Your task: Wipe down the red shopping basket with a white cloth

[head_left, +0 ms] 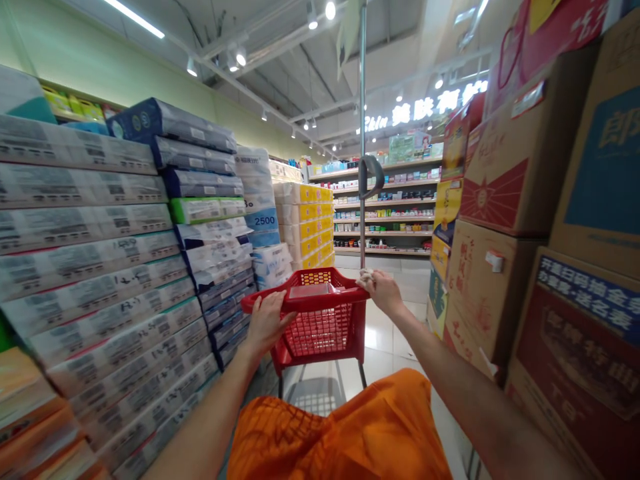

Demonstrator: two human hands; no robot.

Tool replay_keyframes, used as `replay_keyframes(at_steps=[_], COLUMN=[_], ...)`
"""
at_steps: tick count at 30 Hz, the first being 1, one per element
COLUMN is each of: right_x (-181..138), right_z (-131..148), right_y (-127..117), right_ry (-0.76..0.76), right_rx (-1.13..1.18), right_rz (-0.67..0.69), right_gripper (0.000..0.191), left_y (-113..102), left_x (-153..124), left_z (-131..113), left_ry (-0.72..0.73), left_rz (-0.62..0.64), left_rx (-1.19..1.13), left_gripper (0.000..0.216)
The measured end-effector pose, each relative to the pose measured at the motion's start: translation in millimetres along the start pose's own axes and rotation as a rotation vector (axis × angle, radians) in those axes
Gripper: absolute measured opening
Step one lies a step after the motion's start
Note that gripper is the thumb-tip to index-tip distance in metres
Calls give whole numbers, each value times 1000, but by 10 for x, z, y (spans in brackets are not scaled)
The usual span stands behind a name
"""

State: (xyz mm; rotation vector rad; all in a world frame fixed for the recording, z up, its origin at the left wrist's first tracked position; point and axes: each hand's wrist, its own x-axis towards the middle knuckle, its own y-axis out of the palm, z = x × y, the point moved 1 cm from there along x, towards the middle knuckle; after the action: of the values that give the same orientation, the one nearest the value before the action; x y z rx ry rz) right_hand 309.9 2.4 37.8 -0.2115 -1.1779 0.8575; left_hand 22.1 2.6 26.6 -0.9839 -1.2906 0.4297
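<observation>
A red plastic shopping cart point(320, 330) stands in front of me, its handle bar toward my body. My left hand point(267, 317) grips the left part of the handle point(310, 300), fingers over the top and thumb on the near side. At the handle's right end, my right hand point(384, 292) is closed around a crumpled pale cloth point(367, 277), which touches the bar. A metal pole point(363, 120) with a grey loop-shaped grip point(371, 177) rises upright just behind that cloth. The cart's basket shows a red mesh wall; its floor is mostly hidden.
Tall stacks of wrapped paper packs point(100, 247) line the left side, with yellow-sided packs point(313, 223) farther along. Cardboard cartons point(495, 173) are piled high on the right. Tiled floor point(380, 327) runs between them toward product shelves point(385, 213) at the back.
</observation>
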Motion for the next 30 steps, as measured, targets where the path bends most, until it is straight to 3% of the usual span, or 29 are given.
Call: replay_keyframes(at_steps=[2,6,9,16,24,27,30], right_x=[-29,-235,-312,-222,-344,-288,-231], right_z=[54,523,652,76,475,205,-127], right_y=[32,268,329,148,384,293,195], right_ry=[-45,-367,-426,-179,-399,-414,-313], right_rx=[31,120,75,-77,-65,-60,-32], right_rz=[-2,-9,-48,-114,-74,-73,-143], right_gripper=[21,23,27,31,37,32,33], left_y=[9,25,20,24,28,12,16], left_x=[-5,-13,-26,-54,-56,-61,-63], left_z=[-30,-61,-39,-77,-110,-82,-105], left_ry=[-23,-44,-22,-37,-30,-20,-31], left_rz=[-24,-32,-25,-41,-29,-37,-44], left_rx=[12,42,62,63,60,58,58], left_gripper=[49,50,49,48,49,47,48])
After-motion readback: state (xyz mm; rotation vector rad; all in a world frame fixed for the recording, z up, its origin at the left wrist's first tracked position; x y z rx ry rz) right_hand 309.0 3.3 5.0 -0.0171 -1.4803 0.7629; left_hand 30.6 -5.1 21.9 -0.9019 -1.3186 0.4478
